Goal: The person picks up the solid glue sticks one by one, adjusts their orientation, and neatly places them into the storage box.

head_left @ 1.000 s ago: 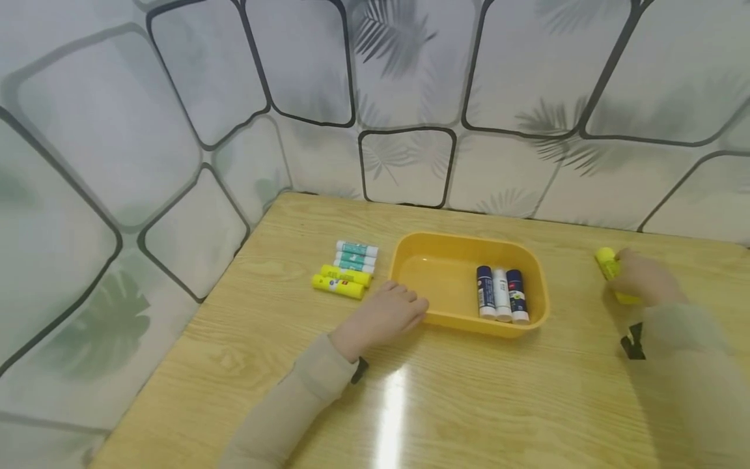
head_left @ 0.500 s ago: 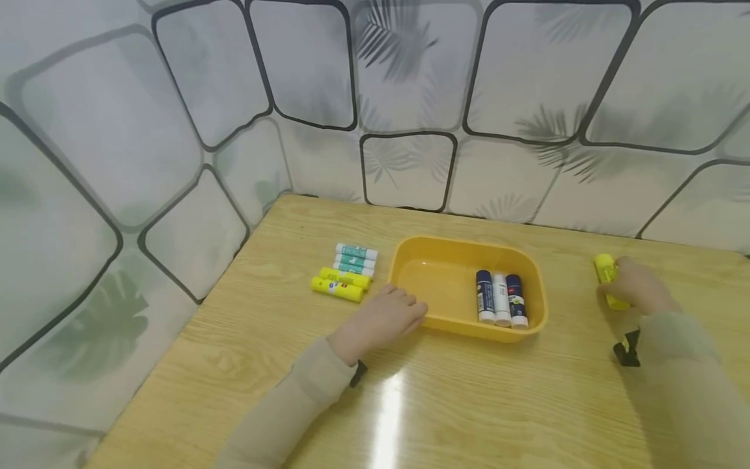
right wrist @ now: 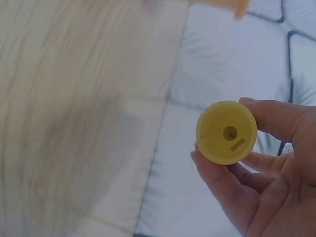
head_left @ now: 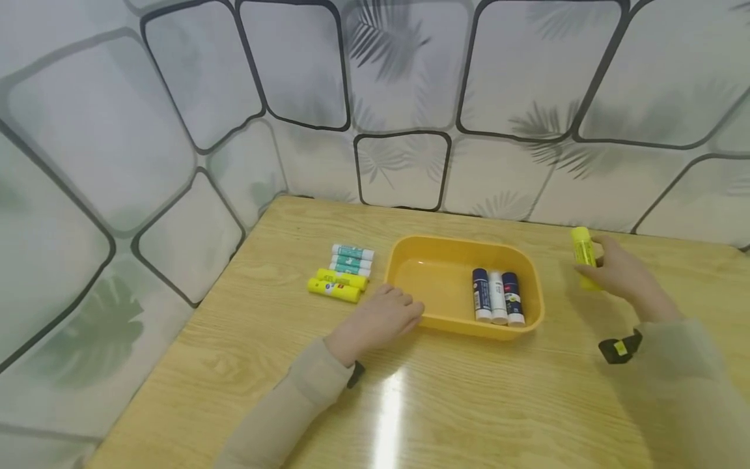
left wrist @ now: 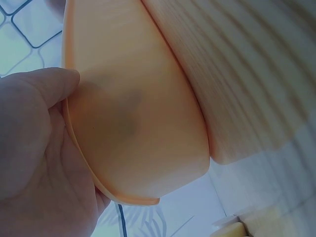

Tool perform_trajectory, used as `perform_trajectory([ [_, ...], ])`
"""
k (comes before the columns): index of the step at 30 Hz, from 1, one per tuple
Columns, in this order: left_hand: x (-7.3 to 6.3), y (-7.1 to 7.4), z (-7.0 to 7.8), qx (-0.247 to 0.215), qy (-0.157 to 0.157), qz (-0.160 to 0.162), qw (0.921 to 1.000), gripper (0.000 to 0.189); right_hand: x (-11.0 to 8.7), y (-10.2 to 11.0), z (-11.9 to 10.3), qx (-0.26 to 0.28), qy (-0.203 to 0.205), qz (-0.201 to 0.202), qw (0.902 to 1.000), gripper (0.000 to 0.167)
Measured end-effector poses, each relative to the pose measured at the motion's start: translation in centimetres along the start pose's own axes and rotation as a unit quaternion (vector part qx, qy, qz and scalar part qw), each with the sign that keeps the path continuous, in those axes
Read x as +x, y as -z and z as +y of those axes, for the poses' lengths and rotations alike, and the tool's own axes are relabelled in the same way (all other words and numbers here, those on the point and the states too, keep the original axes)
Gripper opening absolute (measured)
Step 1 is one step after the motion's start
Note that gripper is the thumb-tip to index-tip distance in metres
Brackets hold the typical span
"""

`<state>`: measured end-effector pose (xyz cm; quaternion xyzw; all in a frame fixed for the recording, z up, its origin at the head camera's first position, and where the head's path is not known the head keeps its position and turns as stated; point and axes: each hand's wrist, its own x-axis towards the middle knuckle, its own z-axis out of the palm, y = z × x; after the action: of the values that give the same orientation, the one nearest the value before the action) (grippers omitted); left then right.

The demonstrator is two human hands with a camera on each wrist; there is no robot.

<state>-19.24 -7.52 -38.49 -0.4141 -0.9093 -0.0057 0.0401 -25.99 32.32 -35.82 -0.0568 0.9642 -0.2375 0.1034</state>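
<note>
My left hand (head_left: 377,319) grips the near left rim of a yellow plastic tray (head_left: 451,322); in the left wrist view the thumb lies on the tray's outer wall (left wrist: 143,108) and the other fingers go over the rim. My right hand (head_left: 624,273) holds a yellow glue stick (head_left: 583,251) above the table, right of the tray. In the right wrist view the glue stick's round end (right wrist: 226,132) faces the camera, between thumb and fingers. Inside the tray's right part lie two dark blue glue sticks (head_left: 482,294) with a white glue stick (head_left: 497,298) between them.
Left of the tray, two yellow glue sticks (head_left: 334,290) lie side by side on the wooden table (head_left: 492,397). Behind them are several thinner teal-and-white glue sticks (head_left: 353,253). A patterned wall covering (head_left: 404,169) stands along the table's back and left edges.
My right hand has picked the yellow glue stick up off the table, turned it more upright and moved it left toward the tray. My left hand has stayed on the tray's rim.
</note>
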Motion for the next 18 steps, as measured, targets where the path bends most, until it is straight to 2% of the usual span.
perform_trajectory([
  [7,0.0,-0.1,-0.1,0.002,0.000,0.000,1.0000,0.017,-1.0,-0.5,-4.3,0.038,0.024,0.025,0.9987,0.078],
  [18,0.1,-0.1,0.0,0.009,0.001,-0.002,1.0000,0.017,-2.1,-1.8,-9.7,0.088,0.054,0.080,0.9914,0.073],
])
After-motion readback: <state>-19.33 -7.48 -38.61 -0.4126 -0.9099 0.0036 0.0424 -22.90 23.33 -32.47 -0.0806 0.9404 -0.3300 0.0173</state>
